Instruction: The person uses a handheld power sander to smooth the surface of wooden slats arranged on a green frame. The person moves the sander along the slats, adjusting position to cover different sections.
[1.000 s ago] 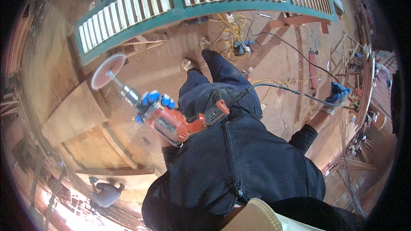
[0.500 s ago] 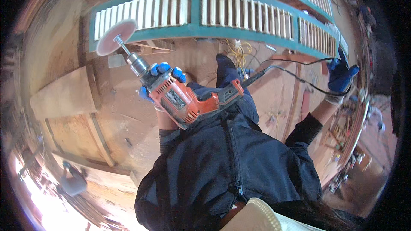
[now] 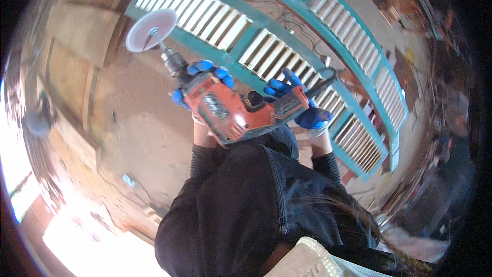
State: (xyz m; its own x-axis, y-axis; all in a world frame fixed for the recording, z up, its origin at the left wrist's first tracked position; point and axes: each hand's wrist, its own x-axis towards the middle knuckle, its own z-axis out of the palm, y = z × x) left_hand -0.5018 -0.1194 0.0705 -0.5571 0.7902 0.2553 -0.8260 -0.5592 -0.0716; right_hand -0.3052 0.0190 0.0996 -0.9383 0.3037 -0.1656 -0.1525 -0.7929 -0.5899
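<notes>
An orange-red and black power drill [image 3: 223, 110] is held up in front of my body. In its chuck sits a thin shaft with a round, flat sanding disc [image 3: 151, 31], pointing to the upper left. My left hand [image 3: 207, 72], in a blue-coated glove, wraps round the front of the drill body behind the chuck. At the rear end of the handle is my right hand [image 3: 302, 103], also gloved, its fingers apart on either side of the handle. Part of that palm is hidden behind the handle, and whether it touches cannot be told. Beyond the drill lies a teal-framed louvred panel [image 3: 233, 60] with pale slats.
A second teal louvred panel [image 3: 353, 33] lies farther right. Wooden boards [image 3: 69, 84] are at the left. A rounded grey object [image 3: 38, 123] stands near the bright opening at the lower left. Clutter fills the right rim, blurred.
My right hand has come in from the far right to the drill's handle, and the cord is no longer seen looped over it. The view has turned, so the panels now slant down rightward.
</notes>
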